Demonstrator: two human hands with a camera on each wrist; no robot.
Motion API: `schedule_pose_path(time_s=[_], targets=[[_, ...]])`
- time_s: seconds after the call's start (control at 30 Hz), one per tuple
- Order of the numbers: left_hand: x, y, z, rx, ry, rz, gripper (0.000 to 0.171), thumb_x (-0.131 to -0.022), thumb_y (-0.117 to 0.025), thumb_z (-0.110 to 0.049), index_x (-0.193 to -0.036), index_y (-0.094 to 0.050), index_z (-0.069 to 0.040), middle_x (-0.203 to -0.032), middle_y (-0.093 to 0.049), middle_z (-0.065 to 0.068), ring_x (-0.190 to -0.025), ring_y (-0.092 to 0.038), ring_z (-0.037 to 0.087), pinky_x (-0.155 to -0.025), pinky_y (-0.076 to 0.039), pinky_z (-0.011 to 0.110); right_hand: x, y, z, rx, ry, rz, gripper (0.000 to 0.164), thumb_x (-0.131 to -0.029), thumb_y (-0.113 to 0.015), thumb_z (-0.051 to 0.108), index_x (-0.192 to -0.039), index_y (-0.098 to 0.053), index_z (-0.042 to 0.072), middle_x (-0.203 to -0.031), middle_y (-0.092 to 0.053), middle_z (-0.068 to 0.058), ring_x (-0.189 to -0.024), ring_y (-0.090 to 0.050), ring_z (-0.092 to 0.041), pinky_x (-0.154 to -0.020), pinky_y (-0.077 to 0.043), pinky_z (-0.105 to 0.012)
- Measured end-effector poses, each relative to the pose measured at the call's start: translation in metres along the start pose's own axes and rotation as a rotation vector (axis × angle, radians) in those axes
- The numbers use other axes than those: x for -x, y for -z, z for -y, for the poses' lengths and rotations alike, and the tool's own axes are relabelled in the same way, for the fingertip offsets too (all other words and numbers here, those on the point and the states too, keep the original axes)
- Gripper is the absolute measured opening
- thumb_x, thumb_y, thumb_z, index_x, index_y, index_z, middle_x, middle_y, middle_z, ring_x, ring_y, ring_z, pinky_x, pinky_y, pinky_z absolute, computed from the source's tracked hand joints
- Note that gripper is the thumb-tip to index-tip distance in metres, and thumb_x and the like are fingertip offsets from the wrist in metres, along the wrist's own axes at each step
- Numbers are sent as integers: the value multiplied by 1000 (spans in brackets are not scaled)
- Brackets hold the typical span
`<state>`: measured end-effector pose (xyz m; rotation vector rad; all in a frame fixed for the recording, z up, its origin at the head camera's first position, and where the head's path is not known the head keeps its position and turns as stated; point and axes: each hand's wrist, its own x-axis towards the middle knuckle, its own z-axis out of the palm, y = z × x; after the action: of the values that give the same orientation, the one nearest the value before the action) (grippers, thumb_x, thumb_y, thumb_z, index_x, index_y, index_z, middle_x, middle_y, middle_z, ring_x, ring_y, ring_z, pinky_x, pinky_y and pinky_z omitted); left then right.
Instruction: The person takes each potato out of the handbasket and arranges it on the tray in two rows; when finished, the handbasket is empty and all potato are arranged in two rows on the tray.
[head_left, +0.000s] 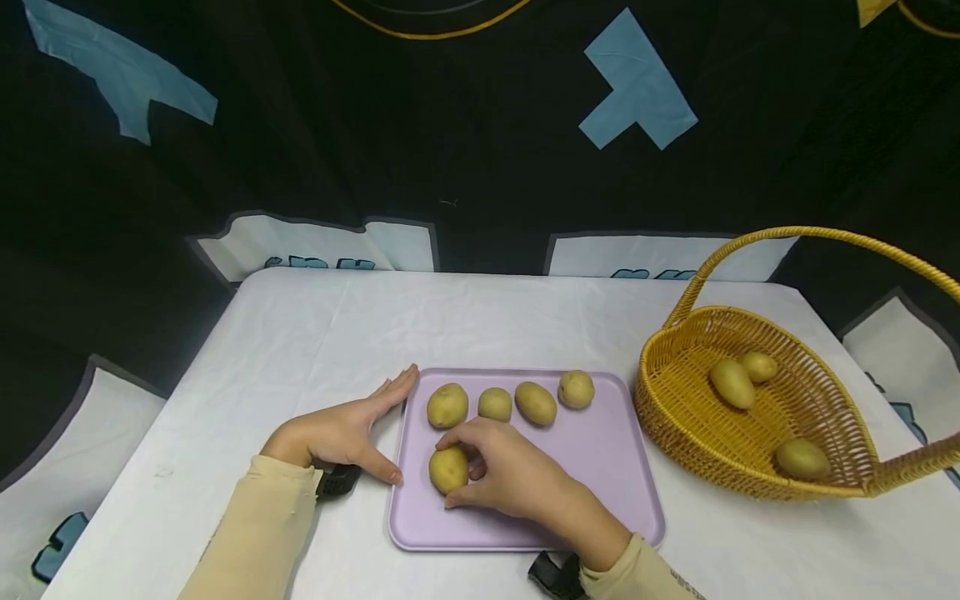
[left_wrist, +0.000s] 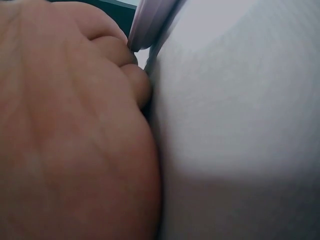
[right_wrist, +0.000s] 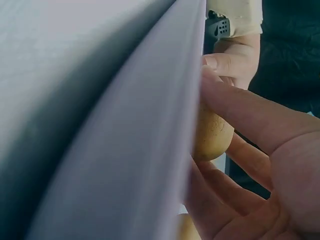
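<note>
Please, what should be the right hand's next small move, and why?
Perhaps the right hand should gently release the held potato onto the lilac tray: it appears to rest there, just in front of the leftmost potato in the back row, and the left hand touches the tray's left edge, which may keep it steady.

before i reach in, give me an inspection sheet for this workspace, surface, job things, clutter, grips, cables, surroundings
surface: table under a white cover
job's things: lilac tray with four potatoes roughly lined up near its far edge and a front potato in hand; wicker basket on the right, holding three more potatoes
clutter: nothing seen
left grip: thumb and fingers spread at the tray's left edge
right grip: pinches the front potato
cables: nothing seen
surroundings: dark cloth behind the table, with blue shapes
</note>
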<state>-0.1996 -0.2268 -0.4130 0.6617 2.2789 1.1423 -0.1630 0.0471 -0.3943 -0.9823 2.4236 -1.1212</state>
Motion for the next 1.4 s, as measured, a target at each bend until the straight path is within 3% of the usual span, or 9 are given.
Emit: schedule_pose_path(time_s=[0.17,0.4,0.57,0.83,0.97,1.17,1.4], targets=[[-1,0,-1,-5,5,-2,135,-67,-94,-33,-163,-1,-11,-168,7,8,-151,11,34,-117,2,62,2,2,1,43,5,4,52,-72,-93,16,-118,-68,10,-108,-62,8,-82,-59,-5,-73,-52,-18],[-1,1,0,-11,4,-3,135,-67,-94,-34,-163,-1,-11,-168,7,9,-151,11,34,-117,2,62,3,8,3,99,-5,52,71,-71,-94,24,-132,-63,8,-114,-62,5,-84,-60,-6,-74,-51,-17],[0,1,1,-5,9,-8,136,-66,-94,-35,-163,-2,-13,-168,7,8,-151,11,34,-116,2,62,7,25,6,87,-14,54,67,-73,-93,22,-132,-63,8,-121,-65,0,-94,-64,-10,-78,-54,-22],[0,0,1,6,12,-16,136,-65,-95,-33,-163,-2,-14,-168,6,8,-151,11,33,-117,3,61,18,59,7,-52,-23,-39,57,-75,-91,14,-125,-66,8,-123,-65,-7,-106,-64,-25,-82,-57,-29],[1,0,2,7,10,-16,137,-64,-95,-34,-163,-2,-14,-168,6,8,-151,11,34,-117,3,61,24,75,4,-48,-29,-101,59,-75,-91,18,-127,-66,7,-124,-67,-6,-104,-66,-26,-84,-57,-32],[1,0,2,9,-4,-16,135,-65,-95,-32,-163,-3,-11,-168,6,7,-151,11,34,-117,3,61,36,97,2,-24,-104,-188,59,-73,-93,21,-126,-67,17,-122,-66,2,-104,-67,-22,-84,-56,-32],[0,-1,3,21,-24,-10,135,-66,-95,-30,-163,-4,-10,-168,6,7,-151,12,33,-117,3,61,54,123,-7,-64,-134,-296,59,-74,-92,19,-126,-67,13,-121,-67,-4,-104,-68,-27,-85,-57,-34]])
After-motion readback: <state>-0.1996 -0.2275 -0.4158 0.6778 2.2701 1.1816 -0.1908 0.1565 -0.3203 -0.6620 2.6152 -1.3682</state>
